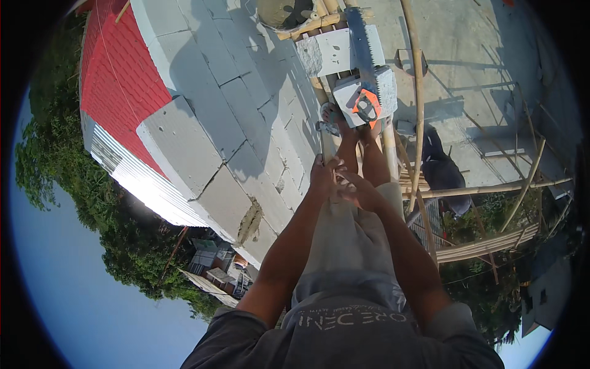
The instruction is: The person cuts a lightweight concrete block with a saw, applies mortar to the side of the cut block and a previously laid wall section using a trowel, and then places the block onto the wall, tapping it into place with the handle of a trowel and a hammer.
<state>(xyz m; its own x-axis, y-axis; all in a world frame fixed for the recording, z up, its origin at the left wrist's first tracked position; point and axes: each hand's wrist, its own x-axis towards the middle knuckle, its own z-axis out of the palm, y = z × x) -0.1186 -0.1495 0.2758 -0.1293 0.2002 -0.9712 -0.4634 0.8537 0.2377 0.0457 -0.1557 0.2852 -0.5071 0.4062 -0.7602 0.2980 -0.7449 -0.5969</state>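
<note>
My left hand (323,174) and my right hand (357,188) meet in front of my trousers, fingers curled in and touching. Whatever may lie between the fingers is too small to make out. Beyond them, a handsaw (362,52) with a dark blade and an orange-and-black handle lies across two pale lightweight blocks. The nearer cut block (386,91) sits under the handle, by my feet. The farther block (310,55) has a rough broken end. Neither hand touches the saw or the blocks.
To my left runs a grey block wall (236,114) with a chipped spot. A bucket (284,13) stands at the far end of the bamboo platform. An upright bamboo pole (418,92) rises at right. Another person (441,175) is lower down, beyond it. A red roof (120,80) lies past the wall.
</note>
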